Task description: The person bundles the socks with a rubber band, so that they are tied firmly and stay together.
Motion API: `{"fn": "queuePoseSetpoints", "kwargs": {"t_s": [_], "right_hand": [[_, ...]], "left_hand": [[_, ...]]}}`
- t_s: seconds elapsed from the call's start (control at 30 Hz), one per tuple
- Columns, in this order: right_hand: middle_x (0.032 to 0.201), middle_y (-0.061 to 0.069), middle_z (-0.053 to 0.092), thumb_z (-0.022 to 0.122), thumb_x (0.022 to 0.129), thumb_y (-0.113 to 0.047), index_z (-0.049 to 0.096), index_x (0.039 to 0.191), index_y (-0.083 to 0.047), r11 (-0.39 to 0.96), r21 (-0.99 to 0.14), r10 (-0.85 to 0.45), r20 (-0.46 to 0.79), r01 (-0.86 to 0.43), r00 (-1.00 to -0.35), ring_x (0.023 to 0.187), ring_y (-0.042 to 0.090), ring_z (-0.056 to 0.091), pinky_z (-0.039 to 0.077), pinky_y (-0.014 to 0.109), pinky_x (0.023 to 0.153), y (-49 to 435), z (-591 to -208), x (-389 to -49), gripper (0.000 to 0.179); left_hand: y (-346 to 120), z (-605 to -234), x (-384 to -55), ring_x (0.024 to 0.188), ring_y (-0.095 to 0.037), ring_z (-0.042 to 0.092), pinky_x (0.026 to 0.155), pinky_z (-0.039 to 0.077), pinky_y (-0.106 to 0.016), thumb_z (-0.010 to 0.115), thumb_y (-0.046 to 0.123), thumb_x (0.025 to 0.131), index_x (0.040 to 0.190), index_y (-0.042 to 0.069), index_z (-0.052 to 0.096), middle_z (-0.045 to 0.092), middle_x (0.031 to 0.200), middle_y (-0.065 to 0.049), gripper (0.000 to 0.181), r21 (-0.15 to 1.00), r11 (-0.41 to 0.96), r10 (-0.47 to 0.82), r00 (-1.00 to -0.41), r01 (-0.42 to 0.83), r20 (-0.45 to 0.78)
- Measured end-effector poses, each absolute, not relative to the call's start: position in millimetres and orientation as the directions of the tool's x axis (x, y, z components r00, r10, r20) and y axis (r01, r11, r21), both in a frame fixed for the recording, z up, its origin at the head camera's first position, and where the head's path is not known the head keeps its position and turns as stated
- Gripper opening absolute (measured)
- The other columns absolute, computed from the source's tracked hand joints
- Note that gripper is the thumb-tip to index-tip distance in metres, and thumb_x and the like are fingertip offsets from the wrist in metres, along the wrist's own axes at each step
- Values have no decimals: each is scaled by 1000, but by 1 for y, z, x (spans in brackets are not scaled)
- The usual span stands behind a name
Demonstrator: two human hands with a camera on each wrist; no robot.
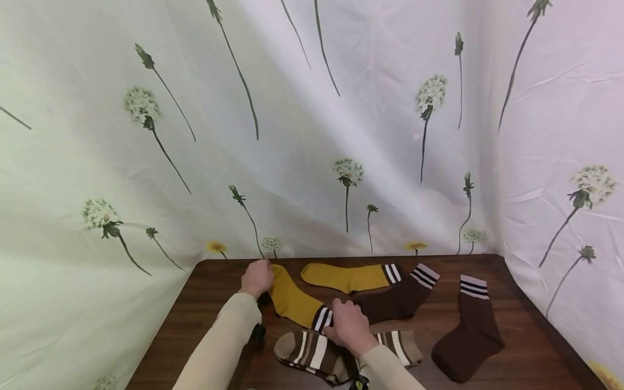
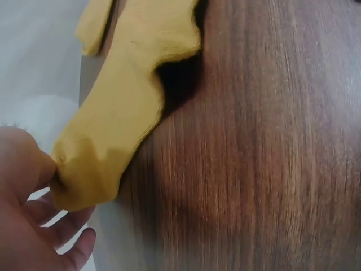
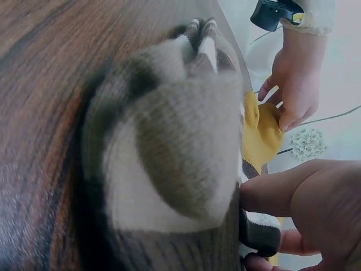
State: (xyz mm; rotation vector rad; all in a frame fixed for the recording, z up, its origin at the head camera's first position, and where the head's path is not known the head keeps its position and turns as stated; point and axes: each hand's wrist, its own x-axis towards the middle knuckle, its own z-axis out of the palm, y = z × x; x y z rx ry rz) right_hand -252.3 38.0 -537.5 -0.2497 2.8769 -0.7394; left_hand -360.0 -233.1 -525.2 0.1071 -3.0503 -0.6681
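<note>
A mustard-yellow sock [image 1: 294, 299] with a black-and-white striped cuff is stretched between my two hands over the table. At its toe end, my left hand [image 1: 257, 278] pinches the fabric; the left wrist view shows the thumb and a finger on the yellow toe [image 2: 84, 175], the other fingers loosely bent. My right hand [image 1: 349, 326] pinches the striped cuff [image 3: 262, 228] at the other end. Directly beneath the right hand lie brown, tan and white striped socks [image 1: 312, 351], partly hidden by it.
Another yellow sock [image 1: 343, 278] lies along the back edge. A dark brown sock [image 1: 390, 300] with a striped cuff lies beside it, and a second brown sock [image 1: 469, 338] is at the right. Behind the wooden table [image 1: 209, 309] hangs a dandelion-print cloth [image 1: 302, 162].
</note>
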Motion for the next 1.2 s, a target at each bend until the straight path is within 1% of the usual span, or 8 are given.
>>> {"fn": "queuePoseSetpoints", "kwargs": {"t_s": [0.27,0.47,0.7,0.8,0.87,1.0,1.1,1.2], "right_hand": [[88,12,65,86,87,-33,68,116,-3,883,-459,-184,-142,-100,-973,79,33,65,54,52,61,38,-535,-252,46],[84,8,62,85,87,-31,66,106,-5,877,-471,-184,-150,-93,-971,70,25,60,52,49,60,38,-536,-251,37],[74,5,56,82,89,-25,64,94,-8,843,-526,-214,-135,-113,-967,60,20,50,40,40,54,43,-539,-251,25],[74,6,55,79,91,-20,64,94,-6,814,-560,-259,-119,-150,-959,59,20,48,37,40,55,47,-539,-251,20],[83,11,62,76,93,-17,67,103,-1,789,-592,-285,-112,-167,-952,62,21,50,40,41,56,49,-538,-252,21],[82,7,59,73,95,-15,63,95,-3,738,-651,-292,-74,-175,-954,63,20,48,39,37,56,54,-537,-253,16],[72,2,49,72,96,-14,52,82,-10,701,-690,-275,-27,-181,-961,60,17,45,37,33,54,61,-535,-253,25],[79,2,56,72,98,-13,57,88,-8,667,-721,-265,6,-188,-964,66,16,51,42,33,58,68,-530,-253,18]], "left_hand": [[-242,-518,-355,91,-32,69,74,58,-47,54,5,102,125,-3,70,71,120,-21,29,461,884,-105,-994,-81,26],[-252,-513,-351,84,-31,66,72,55,-45,55,4,96,116,-1,72,72,112,-22,26,495,867,-99,-994,-61,49],[-266,-509,-346,83,-32,63,71,54,-44,60,4,97,104,-1,73,71,101,-19,16,575,817,-86,-995,-46,43],[-274,-509,-342,87,-33,64,73,55,-45,63,5,98,103,0,74,71,100,-17,13,582,813,-74,-996,-37,39],[-280,-509,-341,91,-34,65,76,56,-46,66,5,98,103,0,74,71,102,-17,11,576,817,-62,-997,-30,36],[-288,-507,-337,93,-34,66,77,57,-46,70,6,97,104,-1,73,70,102,-18,11,575,818,-38,-999,-27,7],[-290,-502,-334,90,-31,67,76,58,-44,73,7,96,105,-2,74,72,100,-16,12,578,815,-23,-1000,-28,-16],[-290,-496,-330,86,-27,68,75,58,-43,75,9,96,102,-1,75,73,96,-13,12,574,818,1,-1000,-6,-12]]}}
